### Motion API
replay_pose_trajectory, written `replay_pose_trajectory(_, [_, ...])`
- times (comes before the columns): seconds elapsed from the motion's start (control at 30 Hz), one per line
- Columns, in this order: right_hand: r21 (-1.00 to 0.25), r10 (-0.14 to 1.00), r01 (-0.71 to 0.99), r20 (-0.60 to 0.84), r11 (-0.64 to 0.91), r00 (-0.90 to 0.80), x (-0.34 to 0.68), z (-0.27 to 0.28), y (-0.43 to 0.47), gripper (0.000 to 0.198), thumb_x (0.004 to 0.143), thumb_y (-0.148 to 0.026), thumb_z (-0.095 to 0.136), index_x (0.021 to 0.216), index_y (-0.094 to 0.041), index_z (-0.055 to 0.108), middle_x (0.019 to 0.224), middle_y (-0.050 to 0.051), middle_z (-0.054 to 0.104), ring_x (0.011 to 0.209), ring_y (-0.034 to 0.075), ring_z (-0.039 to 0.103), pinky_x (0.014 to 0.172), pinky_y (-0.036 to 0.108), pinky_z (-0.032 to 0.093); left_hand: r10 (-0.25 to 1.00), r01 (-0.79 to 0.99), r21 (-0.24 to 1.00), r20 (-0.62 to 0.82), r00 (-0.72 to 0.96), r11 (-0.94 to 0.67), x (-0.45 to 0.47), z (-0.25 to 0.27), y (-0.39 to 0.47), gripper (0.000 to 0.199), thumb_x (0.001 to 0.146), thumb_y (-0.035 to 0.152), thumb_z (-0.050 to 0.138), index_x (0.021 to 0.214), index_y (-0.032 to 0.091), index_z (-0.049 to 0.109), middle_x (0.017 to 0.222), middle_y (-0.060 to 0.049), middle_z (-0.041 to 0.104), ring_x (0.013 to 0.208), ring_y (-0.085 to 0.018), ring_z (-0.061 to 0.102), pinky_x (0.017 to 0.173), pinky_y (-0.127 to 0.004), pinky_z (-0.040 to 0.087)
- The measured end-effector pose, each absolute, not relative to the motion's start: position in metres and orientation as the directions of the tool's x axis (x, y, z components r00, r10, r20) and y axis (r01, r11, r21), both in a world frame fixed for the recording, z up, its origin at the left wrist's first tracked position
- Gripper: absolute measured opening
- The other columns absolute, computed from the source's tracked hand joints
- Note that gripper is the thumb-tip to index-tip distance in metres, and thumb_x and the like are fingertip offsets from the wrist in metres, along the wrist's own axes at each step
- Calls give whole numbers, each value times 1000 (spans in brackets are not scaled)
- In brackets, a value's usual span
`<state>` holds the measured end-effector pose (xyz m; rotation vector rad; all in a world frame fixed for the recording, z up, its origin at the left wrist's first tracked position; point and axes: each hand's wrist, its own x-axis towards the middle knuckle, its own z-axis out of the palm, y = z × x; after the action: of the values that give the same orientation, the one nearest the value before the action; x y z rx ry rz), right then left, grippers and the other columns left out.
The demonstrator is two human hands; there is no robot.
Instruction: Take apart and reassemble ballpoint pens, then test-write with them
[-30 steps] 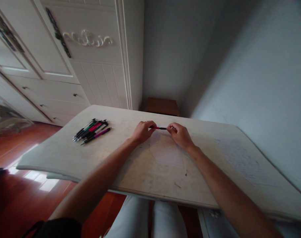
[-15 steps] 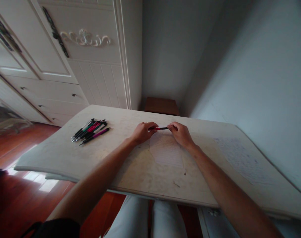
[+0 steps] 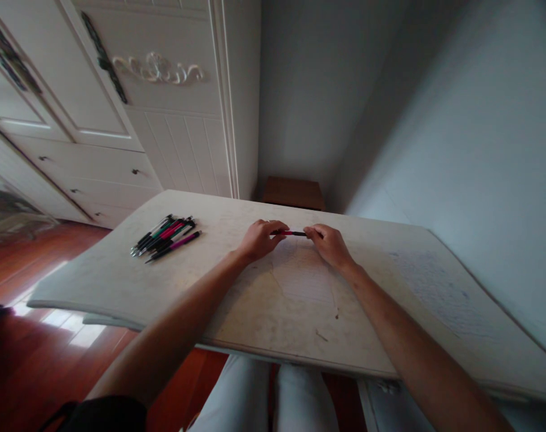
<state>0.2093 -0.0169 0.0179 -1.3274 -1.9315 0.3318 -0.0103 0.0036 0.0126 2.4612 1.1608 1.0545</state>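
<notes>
Between my hands a red and black pen (image 3: 294, 233) lies level, just over the far part of the table. My left hand (image 3: 261, 239) is closed on its red end, fingers wrapped round it. The black end is pinched by my right hand (image 3: 327, 243). Under and in front of the hands is a pale patch with faint lines (image 3: 305, 276), like a sheet of paper; whether it is loose or stuck down I cannot tell. Off to the left, several pens (image 3: 167, 235) with black, green, red and purple parts lie in a loose pile.
The pale table (image 3: 165, 306) has worn, stained spots and a small dark mark (image 3: 321, 335) near its front edge. Blue scribbles (image 3: 439, 291) cover an area on the right. A white cabinet (image 3: 183, 144) stands behind, with a brown wooden box-like piece (image 3: 293, 191) beyond the far edge.
Both hands keep their hold on the pen in nearly the same place. The whole view has shifted very slightly.
</notes>
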Motion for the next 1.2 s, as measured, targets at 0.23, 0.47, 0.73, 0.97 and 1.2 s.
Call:
replay_pose_trajectory(0.23, [-588,883,685,431,430,-184,208,17,-17,61,91,-68,36,61,-20,56,62,3,60,63,18,56,62,29,36,717,564,451,520,464,-692,-10,13,3,12,83,17,66,92,22,73,92,0,75,82,-16,68,84,-29,48])
replay_pose_trajectory(0.47, [-619,899,672,401,406,-174,209,14,-17,62,91,-70,36,64,-19,60,62,3,62,63,19,58,61,28,38,716,544,469,522,464,-695,-9,14,3,11,83,18,65,90,22,73,90,-1,75,79,-15,68,83,-28,49])
replay_pose_trajectory(0.73, [-667,905,658,422,349,-52,213,16,-16,63,91,-70,36,79,-18,69,73,7,68,70,21,61,64,30,40,733,518,519,498,463,-680,-9,11,5,13,85,20,63,94,21,73,95,-2,75,82,-15,69,81,-27,50])
replay_pose_trajectory(0.97, [-639,911,663,375,389,-173,214,17,-16,47,81,-62,62,92,-18,73,54,-3,49,51,14,42,53,28,30,755,550,520,498,426,-653,-10,13,4,13,85,19,64,94,22,73,93,-1,75,82,-16,68,82,-27,49])
replay_pose_trajectory(1.2, [-579,866,666,449,471,-221,212,14,-15,27,83,-45,65,87,-21,76,74,4,67,62,16,53,59,29,37,752,525,538,486,445,-659,-9,12,4,13,84,20,65,94,22,73,90,-1,75,80,-16,68,80,-27,49])
